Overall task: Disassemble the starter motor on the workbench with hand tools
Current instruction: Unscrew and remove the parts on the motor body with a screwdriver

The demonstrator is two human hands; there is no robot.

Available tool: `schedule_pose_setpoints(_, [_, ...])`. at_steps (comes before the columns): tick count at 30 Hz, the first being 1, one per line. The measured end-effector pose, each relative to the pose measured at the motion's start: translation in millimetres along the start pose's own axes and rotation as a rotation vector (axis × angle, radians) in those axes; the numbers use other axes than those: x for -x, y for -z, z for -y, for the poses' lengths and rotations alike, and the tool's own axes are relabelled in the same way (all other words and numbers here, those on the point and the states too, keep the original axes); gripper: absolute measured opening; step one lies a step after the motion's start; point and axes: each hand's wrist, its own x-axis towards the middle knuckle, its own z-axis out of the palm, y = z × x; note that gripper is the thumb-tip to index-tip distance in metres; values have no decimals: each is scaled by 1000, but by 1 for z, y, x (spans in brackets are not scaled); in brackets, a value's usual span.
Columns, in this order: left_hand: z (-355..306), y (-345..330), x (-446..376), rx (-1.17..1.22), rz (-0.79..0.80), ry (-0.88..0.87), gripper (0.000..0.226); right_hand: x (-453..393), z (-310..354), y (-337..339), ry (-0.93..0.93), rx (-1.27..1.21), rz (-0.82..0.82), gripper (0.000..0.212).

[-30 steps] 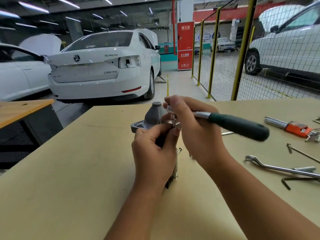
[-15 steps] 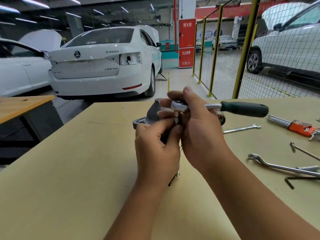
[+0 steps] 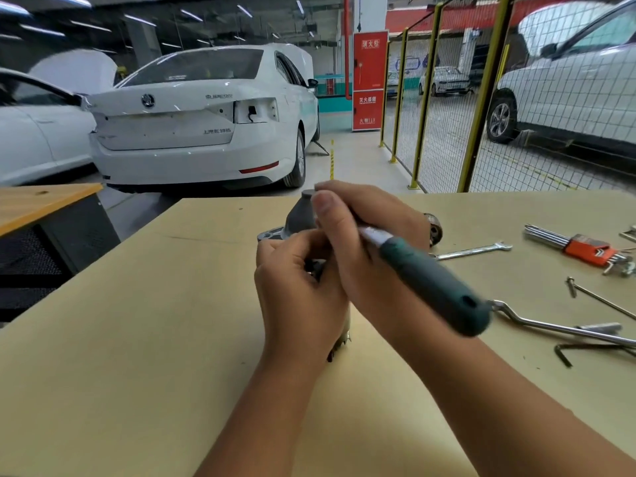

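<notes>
Workshop tabletop [image 3: 137,339], parked cars beyond: one starter motor, one ratchet.

Your left hand [image 3: 299,297] grips the starter motor [image 3: 299,215] at centre, its long axis running near to far. Your right hand [image 3: 371,242] grips the ratchet [image 3: 430,287] at its head, right over the motor, handle trailing near-right. To the right lie one open-end wrench [image 3: 471,251] and one hex-key set [image 3: 581,249].

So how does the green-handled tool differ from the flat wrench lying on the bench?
The green-handled tool is gripped in the right hand and angled up off the bench; the flat wrench lies untouched on the workbench. The tool has a thick dark green grip; the wrench is thin bare metal throughout. The tool's working end is hidden by the hands; the wrench's open jaw end shows plainly. Both have shiny metal shafts.
</notes>
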Motion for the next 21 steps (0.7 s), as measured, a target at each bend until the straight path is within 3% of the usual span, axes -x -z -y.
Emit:
schedule_pose_setpoints(2, [-1,0,0,-3,20,10,31,1,-4,-1,-25,13,-7,22])
schedule_pose_setpoints(5, [-3,0,0,13,49,32,16,-6,9,-8,-618,-810,-30,33])
schedule_pose_setpoints(6, [-3,-1,0,-7,55,19,13,-6,9,-9,-679,-931,-53,34])
schedule_pose_setpoints(7, [-4,0,0,-30,60,2,16,-3,6,-10,-602,-831,-63,33])
schedule_pose_setpoints(10, [-4,-1,-1,-65,29,-35,44,3,-2,-2,-52,-76,-41,18])
schedule_pose_setpoints(11, [-4,0,-1,-53,16,-19,43,3,-3,1,-20,6,1,16])
schedule_pose_setpoints(12, [-2,-1,-1,-29,14,-1,36,1,-5,1,-116,-79,17,16])
schedule_pose_setpoints(14, [0,-1,0,18,60,38,13,-5,0,1,-500,-568,13,24])
schedule_pose_setpoints(16, [-3,-1,1,-15,80,10,10,-6,0,0,-633,-690,-39,30])
schedule_pose_setpoints(17, [-5,-1,0,-51,68,-28,18,-4,-1,-1,-531,-546,-38,27])
schedule_pose_setpoints(20, [-3,0,0,-142,7,-65,41,2,-5,-1,31,38,1,17])
schedule_pose_setpoints(21, [-2,0,0,-144,-13,-55,41,1,-7,0,62,60,23,17])
